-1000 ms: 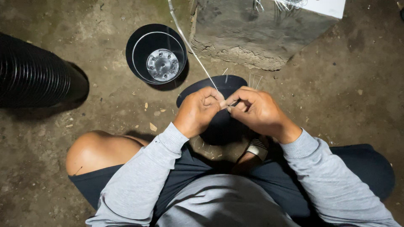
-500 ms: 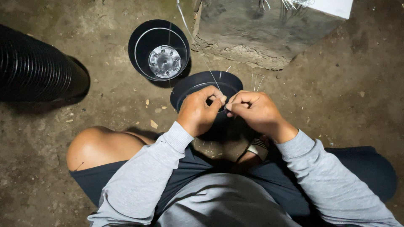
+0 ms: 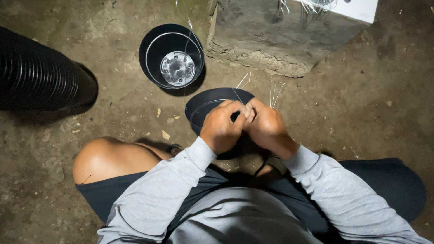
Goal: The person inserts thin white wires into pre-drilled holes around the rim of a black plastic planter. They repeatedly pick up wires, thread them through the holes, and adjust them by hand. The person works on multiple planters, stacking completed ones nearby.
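Observation:
I sit on a dirt floor in grey sleeves and dark shorts. My left hand [image 3: 222, 127] and my right hand [image 3: 265, 125] are pressed together over a black plastic pot [image 3: 203, 105] that lies between my legs. Both hands pinch thin pale wire [image 3: 238, 94] at the pot's rim. Several loose wire ends [image 3: 274, 91] stick up just beyond my right hand. A second black pot [image 3: 172, 56] stands upright farther ahead to the left, its shiny holed bottom showing and a wire ring around its rim.
A stack of ribbed black pots [image 3: 38, 72] lies on its side at the left. A rough concrete block [image 3: 275, 34] sits ahead with a bundle of wire [image 3: 312, 7] and a white box [image 3: 357, 9] on top.
My hands have closed up against each other and shifted lower over the pot. The long wire that ran up from my hands toward the block is no longer taut.

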